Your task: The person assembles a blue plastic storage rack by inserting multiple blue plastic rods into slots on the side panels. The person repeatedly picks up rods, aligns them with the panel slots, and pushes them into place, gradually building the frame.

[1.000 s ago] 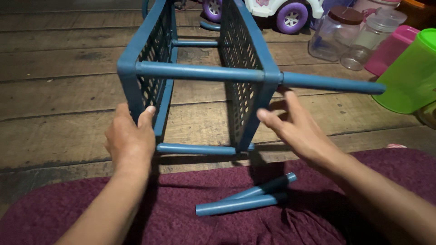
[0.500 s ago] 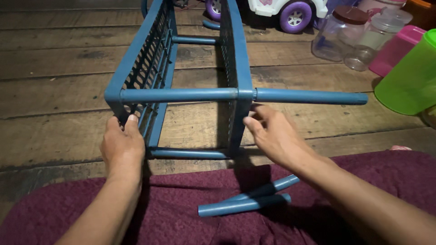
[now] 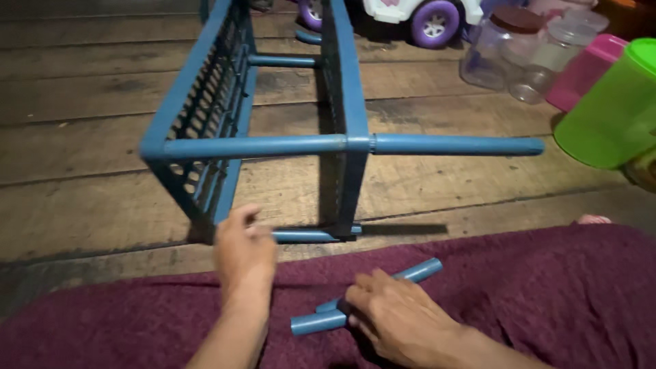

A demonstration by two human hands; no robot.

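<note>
You're mid-assembly on the blue rack [image 3: 273,137] lying on its side on the plank floor [image 3: 82,157]. Left hand [image 3: 242,249] steadies its lower rail, fingers loosely curled. Right hand [image 3: 400,318] is closing on the loose tubes [image 3: 372,297] on your lap cloth [image 3: 547,294] (two, I think; they overlap). Next move needs one tube lifted and lined up with a corner socket.

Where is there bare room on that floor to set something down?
Bare planks lie left of the blue rack, and in front of the long tube, between it and the maroon cloth. The top right is crowded: toy car, jars, green jug. The right hand covers the loose tubes.
</note>
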